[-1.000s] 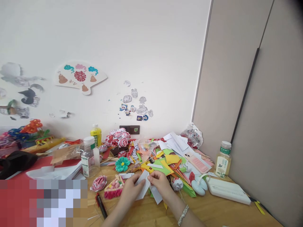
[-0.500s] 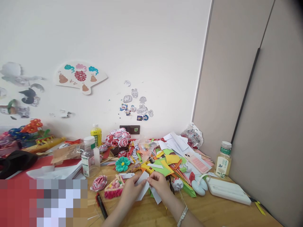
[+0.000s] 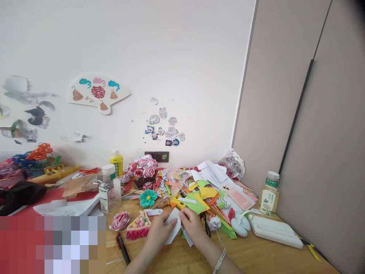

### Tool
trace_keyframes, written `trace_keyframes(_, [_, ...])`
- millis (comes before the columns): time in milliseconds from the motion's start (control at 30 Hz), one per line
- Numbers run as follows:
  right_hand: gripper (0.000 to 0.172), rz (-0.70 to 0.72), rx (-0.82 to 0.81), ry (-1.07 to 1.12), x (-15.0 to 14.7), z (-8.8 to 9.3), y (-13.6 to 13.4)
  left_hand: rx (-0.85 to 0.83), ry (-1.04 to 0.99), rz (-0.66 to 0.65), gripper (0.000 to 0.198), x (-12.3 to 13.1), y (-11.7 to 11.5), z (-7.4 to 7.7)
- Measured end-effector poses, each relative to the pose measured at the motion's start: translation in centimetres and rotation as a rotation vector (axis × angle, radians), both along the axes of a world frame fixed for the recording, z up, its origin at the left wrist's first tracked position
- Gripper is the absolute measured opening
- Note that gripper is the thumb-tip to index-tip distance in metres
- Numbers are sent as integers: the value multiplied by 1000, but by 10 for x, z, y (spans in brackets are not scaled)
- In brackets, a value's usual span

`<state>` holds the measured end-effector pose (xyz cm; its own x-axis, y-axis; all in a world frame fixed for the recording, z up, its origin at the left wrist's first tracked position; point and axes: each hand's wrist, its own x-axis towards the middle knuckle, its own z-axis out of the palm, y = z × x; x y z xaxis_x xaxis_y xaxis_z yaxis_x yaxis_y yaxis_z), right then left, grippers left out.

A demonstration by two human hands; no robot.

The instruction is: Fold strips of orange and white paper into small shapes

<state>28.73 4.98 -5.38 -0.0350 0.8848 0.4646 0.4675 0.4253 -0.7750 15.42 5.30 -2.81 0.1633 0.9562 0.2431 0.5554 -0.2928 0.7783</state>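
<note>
My left hand [image 3: 158, 232] and my right hand [image 3: 194, 227] meet low in the middle of the wooden table [image 3: 256, 255]. Both pinch a piece of white paper [image 3: 172, 224] between their fingers, which are closed on its edges. A second white piece [image 3: 187, 236] lies under my right hand. A silver bracelet [image 3: 219, 262] circles my right wrist. Just beyond the hands lies a heap of coloured paper scraps [image 3: 199, 194], and a pink paper wedge [image 3: 138, 226] sits to the left.
A clear bottle [image 3: 107, 189], a yellow-capped bottle [image 3: 116, 161], paper roses [image 3: 142, 167], a teal paper flower [image 3: 147, 198] and a black pen [image 3: 123, 249] stand left. A white flat box [image 3: 275, 230] and a drink bottle [image 3: 268, 194] stand right by the beige panel [image 3: 313, 114].
My hands have shifted slightly on the white paper, the right fingers working its edge closer to the left hand. Everything else on the table stays put.
</note>
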Motion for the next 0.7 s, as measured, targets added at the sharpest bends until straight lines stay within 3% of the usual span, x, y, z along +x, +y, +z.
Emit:
trace_keyframes(233, [29, -16, 90, -220, -1, -7, 3, 1, -77, -3, 25, -2, 1, -1])
trace_keyframes(500, [29, 37, 66, -192, -4, -4, -1, -41, -155, 64, 28, -5, 3, 0])
trace_keyframes(700, [29, 43, 33, -87, -2, -2, 1, -150, -287, -3, 31, -4, 1, 5])
